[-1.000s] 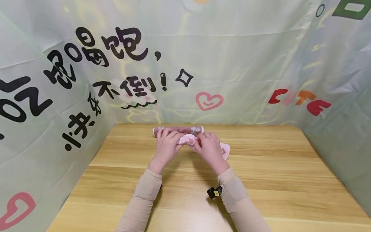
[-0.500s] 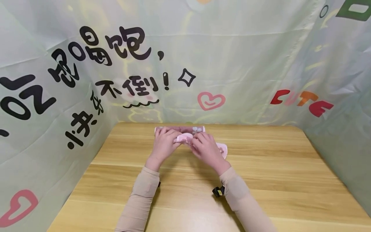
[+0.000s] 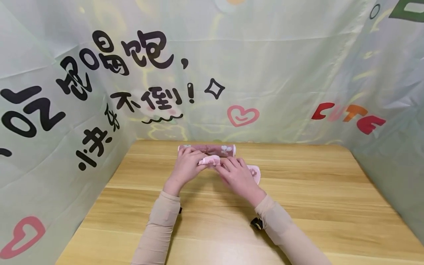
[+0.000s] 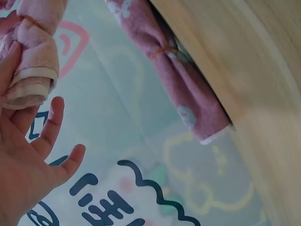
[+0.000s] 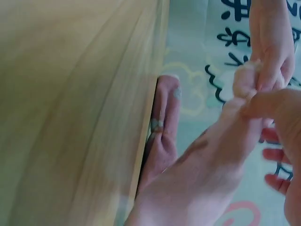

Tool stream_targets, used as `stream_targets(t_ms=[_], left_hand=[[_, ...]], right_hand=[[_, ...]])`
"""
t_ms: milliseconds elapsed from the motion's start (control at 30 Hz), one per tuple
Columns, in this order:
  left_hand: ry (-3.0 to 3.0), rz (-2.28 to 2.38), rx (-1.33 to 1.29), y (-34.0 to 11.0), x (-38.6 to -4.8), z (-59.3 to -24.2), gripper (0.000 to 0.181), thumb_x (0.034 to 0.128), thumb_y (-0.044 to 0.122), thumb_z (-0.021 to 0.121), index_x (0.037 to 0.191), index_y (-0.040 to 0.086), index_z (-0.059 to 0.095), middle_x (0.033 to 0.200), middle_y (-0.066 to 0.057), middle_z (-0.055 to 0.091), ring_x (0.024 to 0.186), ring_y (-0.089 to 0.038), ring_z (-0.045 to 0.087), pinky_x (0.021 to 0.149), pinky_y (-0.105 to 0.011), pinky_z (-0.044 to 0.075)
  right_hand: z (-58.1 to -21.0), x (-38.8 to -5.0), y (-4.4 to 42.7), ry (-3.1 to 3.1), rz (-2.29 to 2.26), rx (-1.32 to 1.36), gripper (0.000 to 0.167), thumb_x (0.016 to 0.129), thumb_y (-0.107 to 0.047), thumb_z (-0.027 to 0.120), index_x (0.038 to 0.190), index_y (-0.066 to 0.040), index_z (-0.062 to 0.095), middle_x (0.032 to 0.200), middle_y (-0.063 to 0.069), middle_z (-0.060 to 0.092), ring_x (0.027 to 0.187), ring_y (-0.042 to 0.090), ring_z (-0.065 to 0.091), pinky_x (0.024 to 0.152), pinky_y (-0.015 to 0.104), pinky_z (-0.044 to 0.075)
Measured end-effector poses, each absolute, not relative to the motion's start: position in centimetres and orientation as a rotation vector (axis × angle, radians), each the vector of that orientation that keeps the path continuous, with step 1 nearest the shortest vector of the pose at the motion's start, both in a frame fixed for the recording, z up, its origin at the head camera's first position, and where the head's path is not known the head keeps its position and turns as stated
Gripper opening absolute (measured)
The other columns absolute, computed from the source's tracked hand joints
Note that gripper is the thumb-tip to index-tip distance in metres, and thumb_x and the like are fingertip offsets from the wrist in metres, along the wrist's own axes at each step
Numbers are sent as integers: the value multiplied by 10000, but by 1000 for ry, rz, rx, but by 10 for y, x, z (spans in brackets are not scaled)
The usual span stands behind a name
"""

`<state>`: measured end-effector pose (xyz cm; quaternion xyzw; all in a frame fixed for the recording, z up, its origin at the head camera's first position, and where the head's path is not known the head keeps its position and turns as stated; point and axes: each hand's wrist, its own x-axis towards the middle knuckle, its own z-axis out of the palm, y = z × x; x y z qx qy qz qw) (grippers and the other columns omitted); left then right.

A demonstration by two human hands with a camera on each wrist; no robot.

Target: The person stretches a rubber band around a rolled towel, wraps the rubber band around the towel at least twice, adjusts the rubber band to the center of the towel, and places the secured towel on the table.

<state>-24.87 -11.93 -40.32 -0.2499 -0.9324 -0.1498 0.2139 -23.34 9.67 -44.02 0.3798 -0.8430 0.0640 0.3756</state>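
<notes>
A pale pink towel [image 3: 210, 161], rolled up, hangs between my hands above the table. Its far end shows to the right of my right hand. My left hand [image 3: 186, 167] grips the left end, two of its fingers spread away from the roll in the left wrist view. A thin brownish band [image 4: 35, 22] circles the towel near where my right hand works. My right hand [image 3: 239, 177] pinches the towel at its middle, thumb and index finger together in the right wrist view; its grip is partly hidden from above. Behind lies a rolled mauve towel [image 3: 212, 149] with a similar band [image 4: 162, 52].
A wooden table [image 3: 314, 206] spreads under both arms. Printed fabric walls [image 3: 281, 73] enclose its back and sides, and the mauve towel lies close to the back edge.
My right hand has shifted slightly down and right along the towel, its fingers stretched more to the left. The left hand keeps its hold. The mauve towel stays put.
</notes>
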Motion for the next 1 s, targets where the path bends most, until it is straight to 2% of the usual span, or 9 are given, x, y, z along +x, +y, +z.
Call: stream_targets(t_ms=[133,400,567,800,1000], left_hand=[[-2617,-405,-722,-116,-248,-402,290,888,462,653,1039,230,739,1104,51,732,1076,-208,577,1023,-545,365],[-2644,-470,-740,-114,-248,-401,297,925,461,605,1074,243,740,1124,40,730,1078,-197,574,1031,-534,361],[-2700,-499,-741,-116,-248,-401,310,918,476,607,1083,250,740,1121,39,730,1092,-200,574,1052,-550,345],[-2807,-532,-733,-124,-245,-398,288,920,410,635,1125,229,724,1172,16,714,1139,-232,565,1053,-535,346],[-2787,-572,-789,-126,-248,-398,239,905,359,667,1071,199,731,1107,17,727,1117,-240,580,1013,-507,392]], right_hand=[[-438,-228,94,-2210,129,877,315,767,-154,753,1068,-161,660,1094,38,633,1003,244,559,782,395,429],[-433,-221,85,-2259,79,751,199,781,-145,721,974,-171,679,1024,36,616,959,254,543,698,398,418],[-433,-221,88,-2364,64,720,226,761,-167,757,975,-196,691,997,33,602,956,256,531,738,429,427],[-431,-229,102,-2413,164,913,252,791,-184,753,1034,-234,707,1082,17,638,1038,232,539,853,430,445],[-426,-236,111,-2310,472,1070,143,811,-178,765,938,-178,700,1045,8,669,999,208,584,834,410,475]])
